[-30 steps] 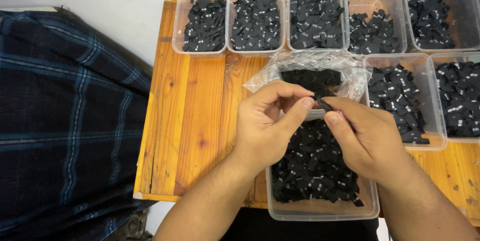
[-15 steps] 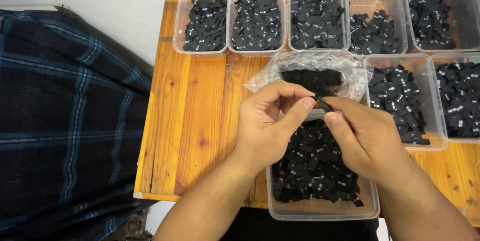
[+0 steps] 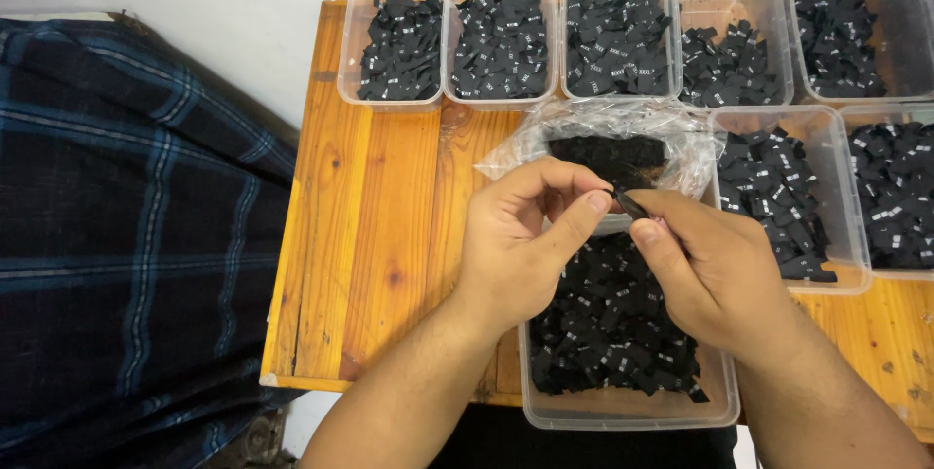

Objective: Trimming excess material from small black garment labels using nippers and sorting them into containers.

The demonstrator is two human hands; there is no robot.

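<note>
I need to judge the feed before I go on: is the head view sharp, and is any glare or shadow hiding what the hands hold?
Head view: sharp and evenly lit, no motion blur. Mild glare on the clear plastic bag only. Left hand and right hand pinch a small black label; it is dark and partly covered, so detail is poor. Soft shadows on the wooden table.

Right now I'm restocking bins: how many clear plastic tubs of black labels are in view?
8: five in the back row, two at right, one nearest tub under the hands. More may sit off-frame.
</note>
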